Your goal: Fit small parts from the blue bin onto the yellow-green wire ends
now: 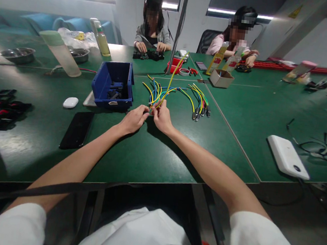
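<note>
My right hand point(163, 117) is closed in a pinch on a yellow wire point(174, 73), whose long free end sticks up and away from me. Close beside it, my left hand point(135, 119) has thumb and fingers pressed together by the wire's lower end. What lies between the left fingertips is too small to make out. Just beyond both hands is a loose bunch of yellow, blue and green wires point(155, 88). Right of the hands lies a second bundle of wires point(200, 99), with black sleeves and metal lugs at the near ends.
A blue bin point(113, 85) with small black parts stands left of my hands. Nearer me are a black phone point(76, 130) and a white case point(70, 102). A white power bank point(288, 156) and glasses point(322, 150) lie right. Two people work across the green table point(171, 158).
</note>
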A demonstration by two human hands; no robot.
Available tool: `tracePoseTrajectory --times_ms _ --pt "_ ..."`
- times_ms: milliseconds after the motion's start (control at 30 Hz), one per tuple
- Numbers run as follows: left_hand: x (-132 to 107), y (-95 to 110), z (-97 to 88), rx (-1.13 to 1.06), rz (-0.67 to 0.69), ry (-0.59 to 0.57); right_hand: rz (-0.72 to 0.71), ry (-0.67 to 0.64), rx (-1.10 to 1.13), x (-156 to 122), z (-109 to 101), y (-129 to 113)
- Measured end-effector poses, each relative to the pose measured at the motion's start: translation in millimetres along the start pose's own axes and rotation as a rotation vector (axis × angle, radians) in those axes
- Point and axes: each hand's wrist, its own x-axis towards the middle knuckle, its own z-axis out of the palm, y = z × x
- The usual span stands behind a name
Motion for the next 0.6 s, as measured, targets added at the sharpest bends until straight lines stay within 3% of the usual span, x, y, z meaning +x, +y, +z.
tracePoseTrajectory --times_ms 200,600 --pt "0 -1 3.1 -0.051 0.021 0.025 -0.017 0.029 -0.013 0 -1 -2" --pt "2 5 2.6 -0.237 -0.109 0.091 0.060 0.034 -0.046 1 -4 -10"
